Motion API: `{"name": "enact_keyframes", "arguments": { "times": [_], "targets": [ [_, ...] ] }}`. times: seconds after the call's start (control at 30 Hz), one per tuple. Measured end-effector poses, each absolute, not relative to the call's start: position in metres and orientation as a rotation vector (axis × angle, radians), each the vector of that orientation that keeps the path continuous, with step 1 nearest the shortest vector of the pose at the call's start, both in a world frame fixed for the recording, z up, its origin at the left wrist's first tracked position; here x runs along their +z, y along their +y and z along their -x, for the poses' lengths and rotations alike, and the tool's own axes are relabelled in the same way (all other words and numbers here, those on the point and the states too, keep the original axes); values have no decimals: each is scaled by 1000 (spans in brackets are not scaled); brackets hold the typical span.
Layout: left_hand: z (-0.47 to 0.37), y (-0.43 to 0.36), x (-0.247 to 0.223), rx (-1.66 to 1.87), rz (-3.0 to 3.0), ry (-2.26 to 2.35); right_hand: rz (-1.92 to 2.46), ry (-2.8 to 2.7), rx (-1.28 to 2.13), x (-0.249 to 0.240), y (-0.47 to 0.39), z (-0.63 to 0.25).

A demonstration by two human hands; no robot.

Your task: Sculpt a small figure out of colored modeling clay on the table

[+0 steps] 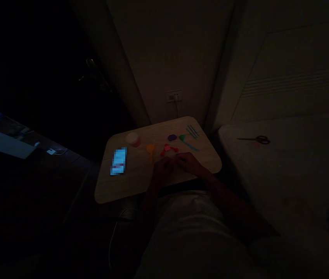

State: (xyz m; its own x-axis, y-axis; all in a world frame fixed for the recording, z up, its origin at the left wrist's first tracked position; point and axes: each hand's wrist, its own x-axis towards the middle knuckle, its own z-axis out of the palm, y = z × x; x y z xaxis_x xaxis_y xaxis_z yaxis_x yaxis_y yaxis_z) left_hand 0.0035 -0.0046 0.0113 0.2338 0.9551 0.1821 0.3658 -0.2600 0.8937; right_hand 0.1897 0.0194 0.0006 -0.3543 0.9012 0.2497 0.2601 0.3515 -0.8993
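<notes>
In dim light, my left hand [162, 167] and my right hand [187, 161] are close together over the near edge of a small wooden table [132, 182]. Both have curled, closed fingers; whatever is between them is too dark to make out. Just beyond the fingertips lie red pieces [168, 148], seemingly modelling clay. To their left is an orange piece [150, 148] with a long stem. A purple lump [172, 137], a green piece [182, 137] with a blue-green strip [191, 146], and several thin blue-green strips [193, 131] sit farther back.
A lit phone [118, 161] lies on the table's left side, with a pale-lidded tub [132, 139] behind it. Scissors [254, 139] rest on a pale surface [283, 166] at right. A wall socket [174, 96] with a plugged cord is behind the table. A white cable [112, 240] hangs at lower left.
</notes>
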Motion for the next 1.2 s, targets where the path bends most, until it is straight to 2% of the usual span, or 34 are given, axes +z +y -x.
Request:
{"name": "enact_keyframes", "arguments": {
  "times": [0.33,0.7,1.2],
  "targets": [
    [4,-3,9,1208,-1518,1368,1057,-1326,1155,-10,25,-191],
    [1,-1,5,1085,-1756,1257,1016,-1646,944,-6,20,-190],
    [2,4,-1,1175,-1755,1286,994,-1679,968,-9,20,-189]
  ]
}}
